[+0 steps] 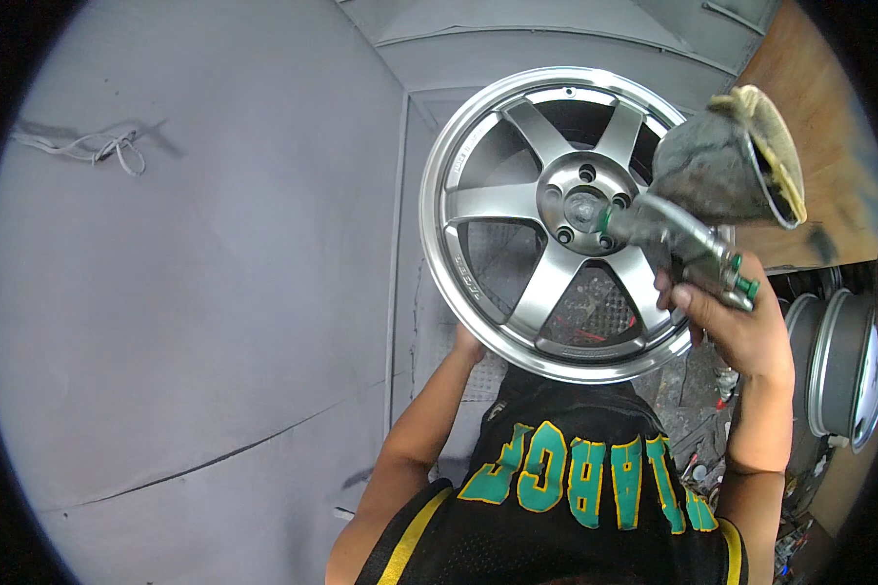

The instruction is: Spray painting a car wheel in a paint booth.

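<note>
A silver alloy wheel rim (495, 202) with broad spokes faces me in front of my body. In my right hand (741, 327) is a spray gun (688, 234), fingers wrapped round its handle. Its nozzle end points left across the wheel's hub, and a dirty metal cup (707, 161) with a yellowish cloth-like cover (776, 146) on its mouth sits on top. Green knobs show at the gun's back. My left hand (469, 344) is at the wheel's lower left edge; its fingers are hidden behind the rim, so its grip does not show.
A grey wall (215, 273) fills the left side, with a tied white cord (117, 148) hanging on it. At the right, more wheels (834, 361) stand stacked below a brown wooden panel (829, 195). Clutter (707, 473) lies on the floor beside my right arm.
</note>
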